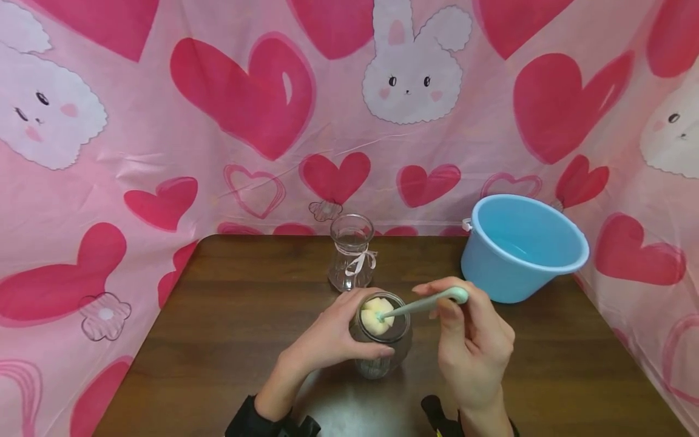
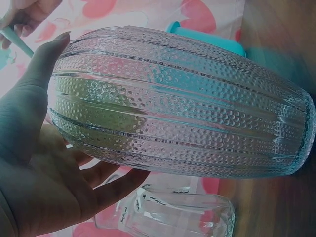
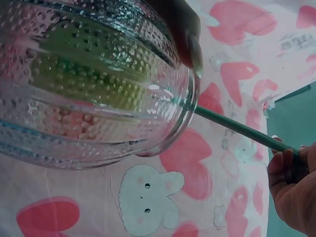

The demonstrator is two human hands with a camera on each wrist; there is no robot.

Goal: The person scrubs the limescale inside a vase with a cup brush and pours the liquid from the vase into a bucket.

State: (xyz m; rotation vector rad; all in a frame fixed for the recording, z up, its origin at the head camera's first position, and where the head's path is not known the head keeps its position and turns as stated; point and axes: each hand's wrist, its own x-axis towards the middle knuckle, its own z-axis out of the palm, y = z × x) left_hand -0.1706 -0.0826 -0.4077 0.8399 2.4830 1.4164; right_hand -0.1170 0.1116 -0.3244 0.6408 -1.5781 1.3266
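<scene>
A dimpled glass jar stands on the brown table, tilted toward me. My left hand grips its side; in the left wrist view the jar fills the frame against my palm. My right hand pinches the pale green handle of a bottle brush. Its yellow sponge head sits in the jar's mouth. The right wrist view shows the jar and the handle running to my fingers.
A second clear glass vase with a white ribbon stands behind the jar. A light blue bucket sits at the table's back right corner. Pink cloth with hearts and bunnies hangs behind and at both sides.
</scene>
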